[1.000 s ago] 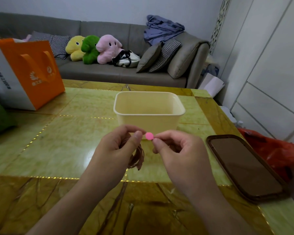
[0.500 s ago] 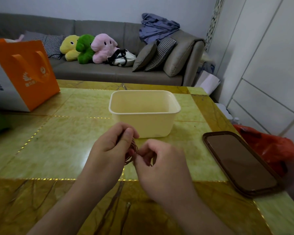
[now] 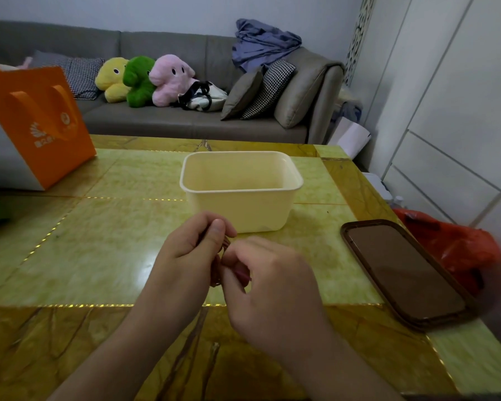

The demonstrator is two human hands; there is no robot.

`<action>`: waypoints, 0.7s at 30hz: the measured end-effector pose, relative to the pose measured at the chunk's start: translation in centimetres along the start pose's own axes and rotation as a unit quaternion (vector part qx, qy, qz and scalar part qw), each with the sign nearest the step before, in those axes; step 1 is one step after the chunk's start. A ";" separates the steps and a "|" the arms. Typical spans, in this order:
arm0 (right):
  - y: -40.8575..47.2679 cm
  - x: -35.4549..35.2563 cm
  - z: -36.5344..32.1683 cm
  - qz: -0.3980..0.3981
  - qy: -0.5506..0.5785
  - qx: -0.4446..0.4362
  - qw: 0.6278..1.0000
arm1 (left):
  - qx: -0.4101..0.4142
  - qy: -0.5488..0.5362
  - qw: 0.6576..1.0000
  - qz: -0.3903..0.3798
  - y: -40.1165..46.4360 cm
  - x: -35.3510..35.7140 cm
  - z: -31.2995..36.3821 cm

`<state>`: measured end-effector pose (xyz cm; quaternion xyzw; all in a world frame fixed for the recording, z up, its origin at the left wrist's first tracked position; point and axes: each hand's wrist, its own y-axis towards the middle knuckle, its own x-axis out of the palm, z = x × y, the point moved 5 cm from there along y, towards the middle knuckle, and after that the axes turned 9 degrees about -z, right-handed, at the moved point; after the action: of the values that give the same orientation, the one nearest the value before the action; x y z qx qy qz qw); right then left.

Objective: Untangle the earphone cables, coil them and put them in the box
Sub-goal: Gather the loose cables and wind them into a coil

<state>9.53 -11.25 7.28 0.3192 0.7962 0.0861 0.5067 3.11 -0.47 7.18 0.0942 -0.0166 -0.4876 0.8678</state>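
- your left hand [image 3: 190,250] grips the coiled earphone cable [image 3: 218,266] just in front of the box [image 3: 240,208], above the table [image 3: 104,244].
- your right hand [image 3: 268,280] has closed in from a second ago; its curled fingers pinch the cable's pink end, and the pink earbud is now hidden.
- the coil looks nearly finished; the box appears empty, so dropping it in is still left.

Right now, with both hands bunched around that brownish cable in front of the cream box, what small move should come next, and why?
Probably finish the last wrap. The left hand grips the coiled earphone cable, and the right hand pinches it close beside. The box sits open just beyond them with no cable visible inside, so securing the coil before lifting it over seems sensible.
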 end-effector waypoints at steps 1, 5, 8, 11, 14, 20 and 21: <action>0.0 0.1 0.1 -0.005 -0.005 0.002 1.000 | -0.002 0.007 1.000 0.007 0.0 -0.3 -0.1; 0.0 0.3 0.4 0.008 -0.016 0.033 0.999 | -0.008 0.013 1.000 0.006 0.0 -0.2 -0.3; 0.1 0.4 0.5 0.017 -0.008 0.062 0.998 | -0.009 0.010 1.000 0.000 0.0 0.1 -0.3; 0.1 1.0 1.2 -0.006 0.058 0.119 0.991 | -0.002 0.015 1.000 0.008 0.0 -0.2 -0.2; 0.3 1.0 2.2 -0.018 0.106 0.178 0.978 | 0.006 0.022 1.000 0.008 0.0 -0.1 -0.2; 0.2 0.5 2.4 0.001 0.104 0.188 0.977 | 0.001 0.003 1.000 -0.013 0.1 0.1 -0.4; 0.2 0.4 2.4 0.004 0.106 0.183 0.977 | 0.000 -0.004 1.000 -0.023 0.1 0.3 -0.4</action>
<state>11.55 -11.27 5.96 0.3981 0.8467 -0.0255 0.3522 3.38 -0.62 6.81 0.0930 -0.0176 -0.5078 0.8562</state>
